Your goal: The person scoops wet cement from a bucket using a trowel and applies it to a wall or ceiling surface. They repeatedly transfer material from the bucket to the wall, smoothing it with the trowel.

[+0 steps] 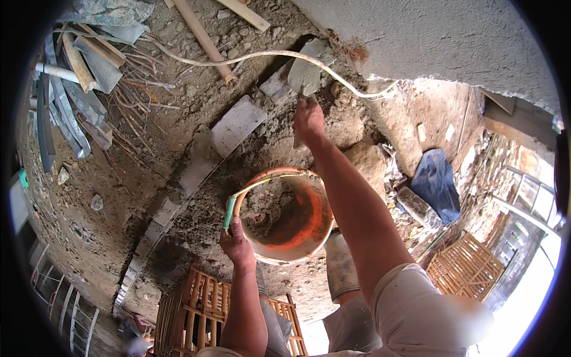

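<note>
My left hand point(239, 241) is closed on the left rim of an orange bucket point(318, 232), beside a green-wrapped part of its handle. Dark grey mortar or rubble sits in the bucket's bottom. Out beyond the bucket, my right hand point(307, 122) grips a trowel, whose blade point(302, 74) is coated with wet grey mortar at the end of a line of pale blocks point(238, 124). A pale hose point(208, 62) arches across the ground just past the trowel.
Scrap metal strips point(59, 119) and wooden lengths point(199, 35) lie upper left. A rough concrete edge point(440, 41) overhangs upper right. Dark blue cloth point(433, 184) lies right. Bamboo crates point(464, 262) stand lower right and below. Part of another person point(131, 336) shows lower left.
</note>
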A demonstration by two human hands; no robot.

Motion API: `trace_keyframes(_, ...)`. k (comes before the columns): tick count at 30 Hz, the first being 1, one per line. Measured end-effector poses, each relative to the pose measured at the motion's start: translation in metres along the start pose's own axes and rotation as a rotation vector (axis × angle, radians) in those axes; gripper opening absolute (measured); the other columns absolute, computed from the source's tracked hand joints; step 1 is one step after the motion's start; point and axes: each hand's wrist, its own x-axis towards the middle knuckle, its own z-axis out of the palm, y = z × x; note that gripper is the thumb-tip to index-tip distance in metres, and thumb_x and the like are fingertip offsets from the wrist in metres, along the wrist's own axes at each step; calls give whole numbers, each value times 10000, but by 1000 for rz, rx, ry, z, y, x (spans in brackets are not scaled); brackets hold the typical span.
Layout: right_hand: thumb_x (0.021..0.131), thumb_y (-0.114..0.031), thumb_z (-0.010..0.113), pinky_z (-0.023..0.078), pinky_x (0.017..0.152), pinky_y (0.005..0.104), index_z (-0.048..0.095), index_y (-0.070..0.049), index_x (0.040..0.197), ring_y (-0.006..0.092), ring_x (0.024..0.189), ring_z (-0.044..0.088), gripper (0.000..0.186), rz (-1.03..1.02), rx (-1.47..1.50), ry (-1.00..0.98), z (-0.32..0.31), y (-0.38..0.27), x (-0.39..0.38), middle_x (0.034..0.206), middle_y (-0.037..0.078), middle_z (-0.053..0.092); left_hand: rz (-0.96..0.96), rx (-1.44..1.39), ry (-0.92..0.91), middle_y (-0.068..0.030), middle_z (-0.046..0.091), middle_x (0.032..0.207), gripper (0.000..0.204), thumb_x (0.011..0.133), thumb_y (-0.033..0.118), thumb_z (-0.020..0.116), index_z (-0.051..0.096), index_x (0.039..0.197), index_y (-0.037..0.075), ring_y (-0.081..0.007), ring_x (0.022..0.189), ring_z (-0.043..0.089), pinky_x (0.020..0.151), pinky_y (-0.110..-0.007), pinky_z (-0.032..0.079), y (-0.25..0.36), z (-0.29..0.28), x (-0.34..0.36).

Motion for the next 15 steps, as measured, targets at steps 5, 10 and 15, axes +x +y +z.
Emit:
trace_keyframes(5,986,-376,490,485,672,385,410,33,1373,277,748,576,569,-133,-12,154,-13,28,12,943,198,596,43,-62,15,-77,627,942,475,947,394,651,618,1099,-55,-170,863,565,796,-321,452,8,15,-3)
trace_keyframes(10,955,-257,477,514,837,499,525,7,1159,399,931,628,338,-544,-856,-133,-60,36,-22,1108,275,599,39,-37,32,-77,639,966,449,955,373,643,621,1117,-45,-163,872,571,800,-312,453,13,14,-5)
trace_keyframes(15,860,-104,626,548,633,457,564,-54,1068,363,795,644,223,-689,-479,-132,-145,44,-171,987,206,609,1,-17,35,-77,643,940,500,935,429,656,641,1107,-40,-158,853,566,796,-310,456,12,4,-3)
